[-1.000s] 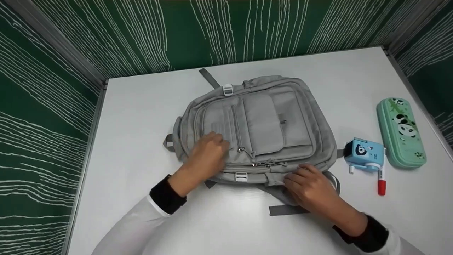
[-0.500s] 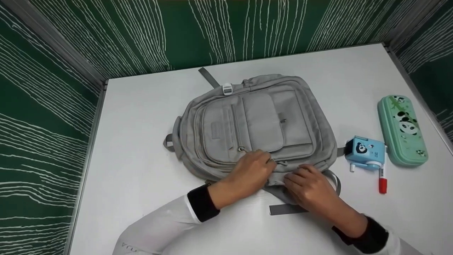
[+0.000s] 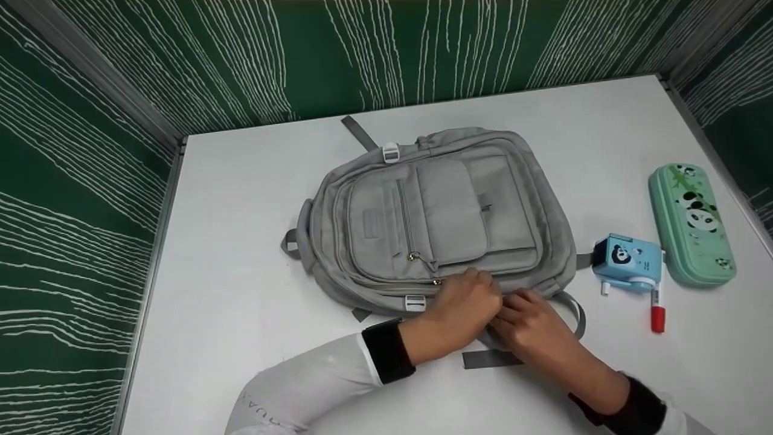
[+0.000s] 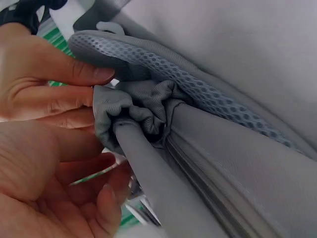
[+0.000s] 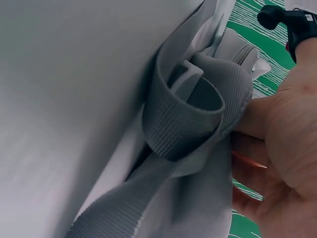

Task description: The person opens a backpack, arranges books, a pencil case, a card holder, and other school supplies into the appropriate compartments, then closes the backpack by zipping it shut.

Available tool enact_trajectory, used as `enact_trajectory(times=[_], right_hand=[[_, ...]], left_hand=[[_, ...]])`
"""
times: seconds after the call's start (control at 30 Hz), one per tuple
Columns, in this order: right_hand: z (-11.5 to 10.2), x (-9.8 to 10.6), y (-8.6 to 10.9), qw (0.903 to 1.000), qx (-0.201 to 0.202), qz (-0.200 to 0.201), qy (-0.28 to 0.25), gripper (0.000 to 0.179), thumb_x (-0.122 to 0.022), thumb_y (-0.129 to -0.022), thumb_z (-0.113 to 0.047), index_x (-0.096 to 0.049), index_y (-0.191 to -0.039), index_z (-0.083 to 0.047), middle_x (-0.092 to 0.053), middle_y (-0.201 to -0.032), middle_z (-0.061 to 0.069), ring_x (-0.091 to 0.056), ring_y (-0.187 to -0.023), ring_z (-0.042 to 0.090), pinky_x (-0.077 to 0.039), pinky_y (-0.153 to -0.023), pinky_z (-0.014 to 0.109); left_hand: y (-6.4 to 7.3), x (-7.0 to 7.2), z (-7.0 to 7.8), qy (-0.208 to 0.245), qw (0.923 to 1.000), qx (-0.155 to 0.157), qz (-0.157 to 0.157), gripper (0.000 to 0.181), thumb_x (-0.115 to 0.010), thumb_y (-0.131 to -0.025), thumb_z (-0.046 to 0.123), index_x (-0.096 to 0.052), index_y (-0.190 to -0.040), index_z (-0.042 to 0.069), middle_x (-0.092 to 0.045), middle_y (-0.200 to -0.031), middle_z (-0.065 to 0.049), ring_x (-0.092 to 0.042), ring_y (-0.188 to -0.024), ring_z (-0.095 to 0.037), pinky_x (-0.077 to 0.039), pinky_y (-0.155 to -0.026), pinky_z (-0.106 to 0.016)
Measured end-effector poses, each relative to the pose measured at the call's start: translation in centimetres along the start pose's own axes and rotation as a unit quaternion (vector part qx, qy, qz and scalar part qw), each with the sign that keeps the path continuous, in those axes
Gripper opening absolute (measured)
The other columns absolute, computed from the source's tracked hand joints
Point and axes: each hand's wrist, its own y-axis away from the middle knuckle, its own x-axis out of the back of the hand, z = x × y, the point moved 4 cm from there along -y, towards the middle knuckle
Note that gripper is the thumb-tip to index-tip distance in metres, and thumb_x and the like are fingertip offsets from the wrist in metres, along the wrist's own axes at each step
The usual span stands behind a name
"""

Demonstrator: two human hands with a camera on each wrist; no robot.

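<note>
A grey backpack [image 3: 450,205] lies front side up on the white table, its top loop pointing left. At its near side, both hands meet over the gathered side pocket [image 4: 111,111]. My right hand [image 3: 531,323] grips the pocket's edge; in the left wrist view its thumb and fingers sit at the elastic rim. Beside it, my left hand [image 3: 465,305] pinches the pocket, fingers curled and fingertips partly hidden behind the cloth. In the right wrist view, a looped strap [image 5: 183,124] hangs next to the right hand [image 5: 287,144].
Right of the backpack stand a blue panda-print sharpener [image 3: 628,263] with a crank, a red-capped marker [image 3: 658,317] and a green panda pencil case [image 3: 692,226]. A loose strap end [image 3: 489,359] lies on the table [image 3: 235,211]. Green panels with white lines surround the table.
My left hand has moved right from the backpack's front panel, past the side zip, to beside the right hand. The right hand has stayed at the side pocket.
</note>
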Motion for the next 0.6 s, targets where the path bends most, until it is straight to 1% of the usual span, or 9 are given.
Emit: enact_trajectory(times=[0.07,0.17,0.3,0.43,0.53,0.6], right_hand=[[0.0,-0.1,0.0,1.0,0.003,0.004,0.005,0.022,-0.053,-0.086,-0.001,-0.071,-0.074,-0.005,-0.07,-0.073,0.005,-0.06,-0.072,0.023,-0.047,-0.069,0.042],[0.0,-0.1,0.0,1.0,0.002,0.007,0.005,0.022,-0.052,-0.085,-0.001,-0.069,-0.072,-0.005,-0.069,-0.071,0.004,-0.058,-0.07,0.023,-0.046,-0.068,0.041],[0.0,-0.3,0.2,0.9999,-0.002,0.01,-0.001,0.023,-0.052,-0.085,0.001,-0.067,-0.069,-0.005,-0.068,-0.07,0.005,-0.057,-0.07,0.023,-0.047,-0.069,0.041],[0.0,-0.3,0.3,0.9998,-0.008,0.015,-0.006,0.024,-0.052,-0.084,0.002,-0.064,-0.066,-0.006,-0.069,-0.07,0.005,-0.06,-0.072,0.023,-0.048,-0.069,0.042],[0.1,-0.3,0.4,0.9998,-0.01,0.017,-0.008,0.024,-0.053,-0.084,0.001,-0.063,-0.064,-0.005,-0.068,-0.069,0.005,-0.061,-0.072,0.023,-0.048,-0.069,0.042],[0.1,-0.4,0.5,0.9998,-0.008,0.019,-0.009,0.023,-0.053,-0.083,0.001,-0.062,-0.063,-0.006,-0.067,-0.067,0.005,-0.06,-0.07,0.023,-0.048,-0.07,0.042]], left_hand=[[-0.4,-0.2,0.3,-0.018,0.9998,0.005,-0.005,0.005,-0.071,-0.09,0.013,-0.071,-0.091,0.018,-0.061,-0.084,0.004,-0.06,-0.077,-0.011,-0.05,-0.055,-0.021],[-0.9,-0.7,0.5,-0.029,0.9993,0.014,-0.02,0.007,-0.073,-0.088,0.013,-0.071,-0.088,0.02,-0.061,-0.083,0.004,-0.058,-0.075,-0.01,-0.049,-0.053,-0.02],[-1.2,-1.1,0.8,-0.01,0.9989,0.029,-0.035,0.008,-0.075,-0.087,0.013,-0.072,-0.087,0.021,-0.063,-0.084,0.003,-0.06,-0.076,-0.012,-0.051,-0.057,-0.022],[-1.2,-1.2,1.0,-0.003,0.9985,0.048,-0.027,0.006,-0.073,-0.089,0.013,-0.072,-0.09,0.019,-0.064,-0.084,0.003,-0.061,-0.075,-0.012,-0.053,-0.06,-0.021],[-1.4,-1.3,1.3,-0.027,0.9972,0.064,-0.029,0.005,-0.071,-0.091,0.013,-0.072,-0.09,0.018,-0.062,-0.084,0.003,-0.06,-0.072,-0.01,-0.051,-0.057,-0.02],[-1.5,-1.4,1.6,-0.047,0.9957,0.07,-0.039,0.006,-0.069,-0.091,0.014,-0.073,-0.089,0.019,-0.062,-0.084,0.002,-0.058,-0.07,-0.009,-0.05,-0.055,-0.02]])
